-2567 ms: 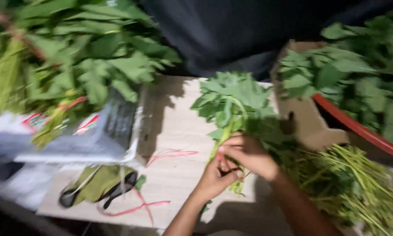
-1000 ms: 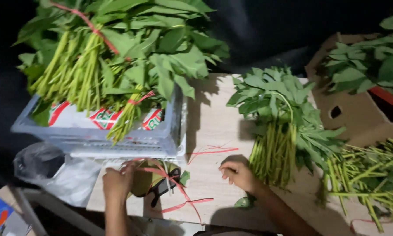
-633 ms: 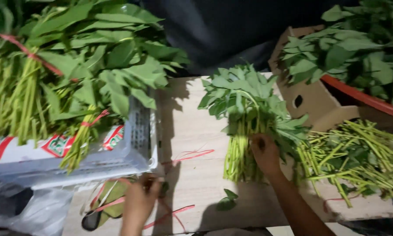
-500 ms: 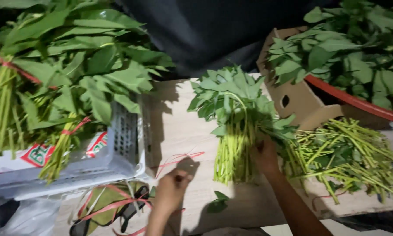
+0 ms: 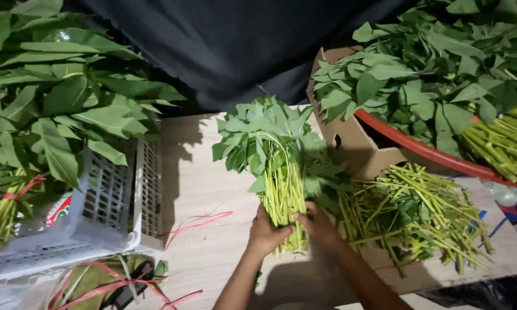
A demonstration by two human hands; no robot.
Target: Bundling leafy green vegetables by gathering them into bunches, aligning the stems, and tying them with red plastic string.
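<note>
Left hand: the left hand [image 5: 267, 232] wraps around the lower stems of a bunch of leafy greens [image 5: 273, 152], fingers curled and gripping the stalks from the left side.
Right hand: the right hand [image 5: 317, 223] closes on the same stems from the right, fingers clenched on the stalks just beside the left hand; the two hands touch or nearly touch at the bundle.
Bunch: the greens lie on a pale wooden board [image 5: 198, 195], leaves pointing away from the person, cut stem ends toward the person and poking out below the hands.
Ties: thin red plastic strings [image 5: 195, 224] lie loose on the board, to the left of the hands and apart from them.
Crate: a grey plastic crate [image 5: 118, 206] sits at the board's left edge, loaded with tied bundles of broad-leaved greens [image 5: 57, 109] that overhang its rim.
Trimmings: a heap of loose green stems [image 5: 419, 212] lies to the right of the hands, near the right forearm.
Box: a brown cardboard box [image 5: 356, 146] stands behind the heap.
Basin: a red-rimmed basin [image 5: 425, 152], piled with more leafy greens, overlaps the box on the right.
Bottom left: more red strings and some leaves lie below the crate with a dark object; what it is I cannot tell.
</note>
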